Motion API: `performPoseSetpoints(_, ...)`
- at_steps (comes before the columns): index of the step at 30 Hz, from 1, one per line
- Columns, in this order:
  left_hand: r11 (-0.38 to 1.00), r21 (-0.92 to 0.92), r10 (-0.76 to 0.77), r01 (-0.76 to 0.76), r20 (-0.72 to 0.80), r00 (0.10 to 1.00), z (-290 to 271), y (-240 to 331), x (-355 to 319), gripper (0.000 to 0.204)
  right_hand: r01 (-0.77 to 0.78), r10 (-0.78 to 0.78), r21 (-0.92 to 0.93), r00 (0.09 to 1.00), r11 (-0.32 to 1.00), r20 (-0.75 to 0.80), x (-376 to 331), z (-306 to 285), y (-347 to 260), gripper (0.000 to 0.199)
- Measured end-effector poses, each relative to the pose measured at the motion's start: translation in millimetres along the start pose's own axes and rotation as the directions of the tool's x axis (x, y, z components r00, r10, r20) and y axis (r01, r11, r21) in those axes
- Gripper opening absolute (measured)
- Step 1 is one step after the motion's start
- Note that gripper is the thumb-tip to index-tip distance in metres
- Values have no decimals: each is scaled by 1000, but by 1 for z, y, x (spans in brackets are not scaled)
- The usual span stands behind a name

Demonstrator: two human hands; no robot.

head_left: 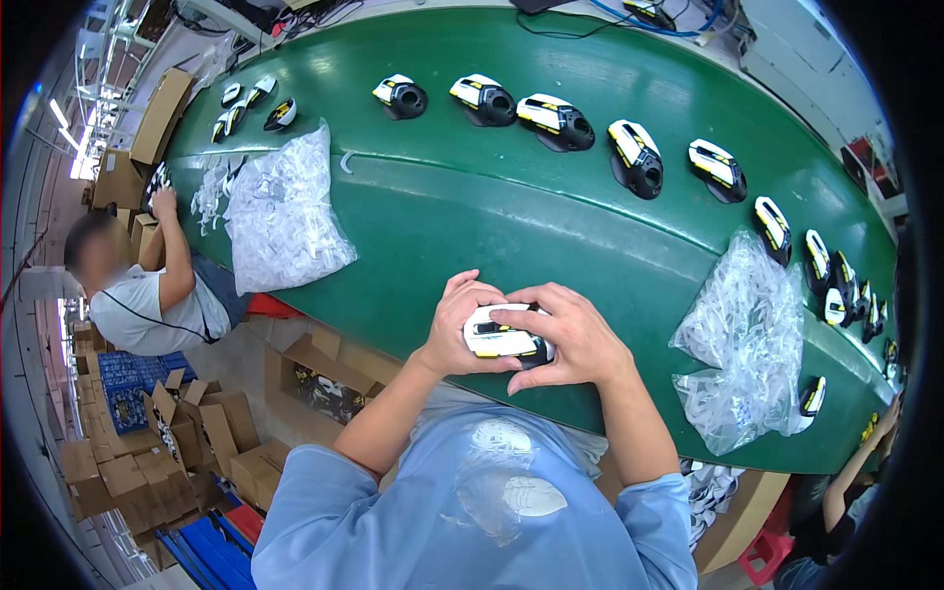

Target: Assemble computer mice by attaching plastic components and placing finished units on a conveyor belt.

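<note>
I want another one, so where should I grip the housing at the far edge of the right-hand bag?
Grip the housing by its long sides, probably from above its far end: it's elongated, white face up, and the bag crowds its near end.

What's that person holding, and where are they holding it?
A white, black and yellow plastic part. The left grip is on its left side, and the right grip is on its right side, reaching over the top.

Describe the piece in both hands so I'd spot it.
Start at the long green table and find its near edge. There the wearer's left hand and right hand hold a white, black and yellow piece; similar neighbours rest on the table.
</note>
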State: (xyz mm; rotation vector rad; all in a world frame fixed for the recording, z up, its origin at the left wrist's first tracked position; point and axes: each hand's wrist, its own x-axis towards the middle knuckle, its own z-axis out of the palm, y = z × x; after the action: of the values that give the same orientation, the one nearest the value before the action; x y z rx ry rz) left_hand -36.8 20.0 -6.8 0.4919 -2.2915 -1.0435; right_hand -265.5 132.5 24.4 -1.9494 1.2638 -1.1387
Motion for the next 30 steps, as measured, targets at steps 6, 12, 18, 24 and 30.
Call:
performPoseSetpoints(6, 995, -92, -27, 27, -1, 1000, -2, 0, -3, 68, 81, -88, -54, 987, 995, -134, 2, 12, -3, 69)
performPoseSetpoints(12, 993, -114, -39, 41, 22, 999, -1, -1, -3, 62, 97, -106, -48, 964, 994, -242, 3, 15, -1, 54)
performPoseSetpoints(18, 979, -198, -57, 57, 5, 998, 0, -5, -2, 63, 28, -34, -25, 950, 999, -310, -11, 16, 13, 48)
performPoseSetpoints(24, 933, -341, -164, 114, -119, 979, 3, -4, -10, 77, 34, -47, -74, 982, 997, -181, 5, -3, -5, 78)
performPoseSetpoints(30, 998, -54, 25, -32, -132, 991, 1, 9, 5, 74, -108, 85, -266, 992, 958, -94, -6, -13, 2, 102)
